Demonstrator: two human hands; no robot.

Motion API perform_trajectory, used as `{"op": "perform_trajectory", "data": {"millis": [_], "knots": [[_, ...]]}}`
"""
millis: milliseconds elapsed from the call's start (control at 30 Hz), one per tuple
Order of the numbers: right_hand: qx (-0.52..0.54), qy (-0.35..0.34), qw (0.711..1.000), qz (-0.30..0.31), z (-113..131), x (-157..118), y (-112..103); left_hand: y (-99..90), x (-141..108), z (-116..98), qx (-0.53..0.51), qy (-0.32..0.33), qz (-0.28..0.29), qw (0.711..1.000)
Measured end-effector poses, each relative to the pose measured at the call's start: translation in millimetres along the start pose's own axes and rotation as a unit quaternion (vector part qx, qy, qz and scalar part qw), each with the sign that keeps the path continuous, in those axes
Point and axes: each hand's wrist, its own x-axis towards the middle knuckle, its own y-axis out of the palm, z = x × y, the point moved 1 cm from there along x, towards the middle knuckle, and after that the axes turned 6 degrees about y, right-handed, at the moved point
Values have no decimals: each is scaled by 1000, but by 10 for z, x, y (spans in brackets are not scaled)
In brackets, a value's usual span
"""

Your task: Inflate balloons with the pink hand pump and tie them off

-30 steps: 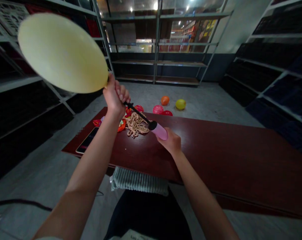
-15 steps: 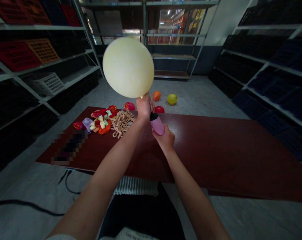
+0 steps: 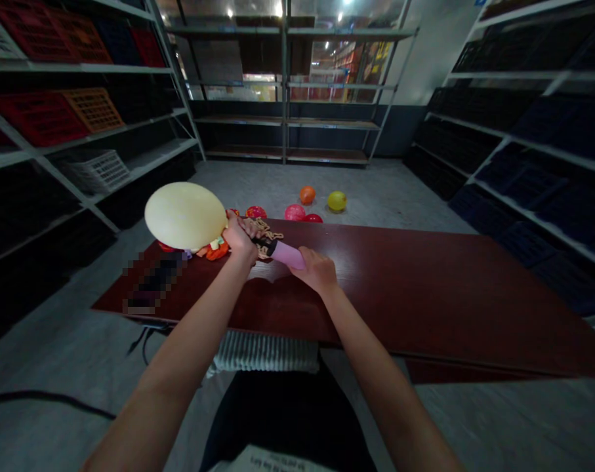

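Observation:
A large pale yellow balloon (image 3: pixel 184 215), inflated, lies on its side in the air above the table's left part. My left hand (image 3: pixel 240 240) is closed around its neck and the black front end of a hand balloon pump (image 3: pixel 287 255). The exact meeting of neck and nozzle is hidden by my fingers. My right hand (image 3: pixel 317 270) grips the pink rear end of the pump. Beneath the balloon, partly covered, are limp balloons (image 3: pixel 217 250) in red, orange and other colours. Tan twisted cord (image 3: pixel 267 231) lies in a heap behind my left hand.
The dark red table (image 3: pixel 425 288) spans the front. A blurred-out dark object (image 3: pixel 157 280) lies on its left. Beyond the far edge, orange (image 3: pixel 307 195), yellow (image 3: pixel 336 201) and pink (image 3: pixel 294 212) balloons rest on the floor. Shelves with crates (image 3: pixel 93 109) stand around.
Both hands have lowered the pump and balloon; the balloon has swung down and left, and the pump lies flatter. The view has tilted up slightly, and a pink balloon beyond the table is now uncovered.

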Motion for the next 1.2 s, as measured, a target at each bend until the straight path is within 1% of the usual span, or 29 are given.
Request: {"op": "perform_trajectory", "data": {"millis": [100, 200, 300, 433, 533, 600, 667, 733, 800, 900, 967, 1000, 1067, 1133, 1200], "knots": [[-17, -32, 999, 12, 7, -14, 8, -153, 17, -219, -24, 24, -79, 996], [-15, -50, 998, 18, 21, -20, 3, -235, 48, -460, -21, 21, -84, 996], [-16, -56, 998, 15, 32, -25, -10, -240, 67, -699, -21, 32, -82, 996], [-4, -55, 998, -3, 26, -22, 0, -107, 98, -1008, -24, 61, -71, 995], [32, -38, 998, -24, 38, 2, 42, 57, 141, -1201, -20, 79, -35, 996], [58, -21, 998, -29, 55, 18, 68, 195, 148, -1273, -10, 87, -7, 996], [88, 0, 996, -31, 63, 22, 74, 367, 124, -1276, 0, 97, 15, 995], [124, 19, 992, -26, 49, 9, 57, 577, 79, -1208, 8, 99, 33, 994], [150, 46, 987, -16, 12, -12, 32, 812, 39, -1087, 15, 93, 57, 994], [158, 111, 981, -23, -70, -30, 9, 1148, 27, -839, 28, 78, 95, 992], [164, 145, 975, -40, -119, -24, 13, 1310, 38, -622, 40, 64, 118, 990], [169, 156, 972, -47, -138, -17, 20, 1362, 40, -494, 48, 56, 128, 989], [174, 175, 967, -60, -163, 3, 38, 1397, 23, -203, 65, 37, 140, 987], [173, 193, 964, -67, -175, 21, 49, 1350, -26, 103, 87, 15, 143, 986], [167, 209, 961, -73, -184, 30, 48, 1254, -96, 370, 124, -18, 140, 982]]}}
